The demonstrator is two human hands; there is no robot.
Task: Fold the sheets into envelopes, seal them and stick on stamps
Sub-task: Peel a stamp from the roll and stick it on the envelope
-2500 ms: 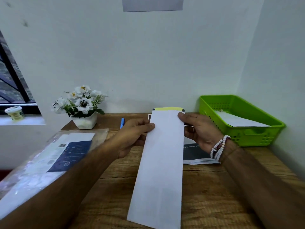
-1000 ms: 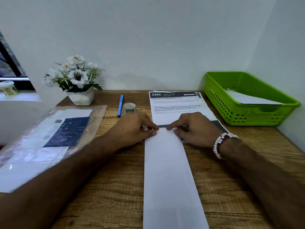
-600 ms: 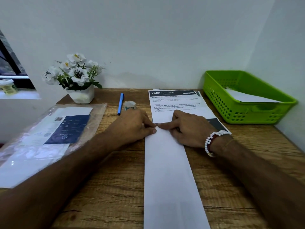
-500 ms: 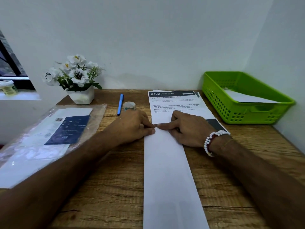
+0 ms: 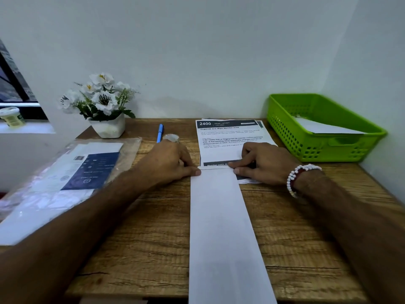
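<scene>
A: Labels first. What can we read?

B: The printed page point(image 5: 223, 148) has a dark header with "2400" and "DESK / STUDY", then "Organize and Wipe Monitor Area". The body starts "1) No visible dust or fingerprints on monitor surface and base area". A dark band at its near edge reads "Monitor (with du" before fingers cover the rest.

A: And the plastic packet point(image 5: 65, 172)?

B: It's well left of the page. We see a barcode and a navy panel, but the print is too small to read.

A: Where's the task item?

B: The folded sheet point(image 5: 219, 227) is a long white strip. Its far end overlaps the page's near edge, and it runs toward us past the table point(image 5: 153, 238) edge. A narrow lip is turned over at that far end.

A: Hands?

B: The left hand point(image 5: 168, 163) pinches the strip's far-left corner, just left of the page, with its thumb tip on the paper. The right hand point(image 5: 263, 163) lies on the page's near right part. Its index finger and thumb are tight on the far-right corner. There's a beaded bracelet point(image 5: 300, 174) on that wrist.

A: Other items?

B: Just left of the page are a blue pen point(image 5: 160, 132) and a tape roll point(image 5: 171, 137), with the left hand partly in front of the roll. The flower pot point(image 5: 108, 128) is farther left, by the wall. The green basket point(image 5: 285, 119) is just right of the page, holding a white sheet point(image 5: 322, 128).

A: Room to move?

B: There's bare wood nearer us than the page, on both sides of the strip — only the forearms cross it. The wall is close behind the page's far edge.
</scene>
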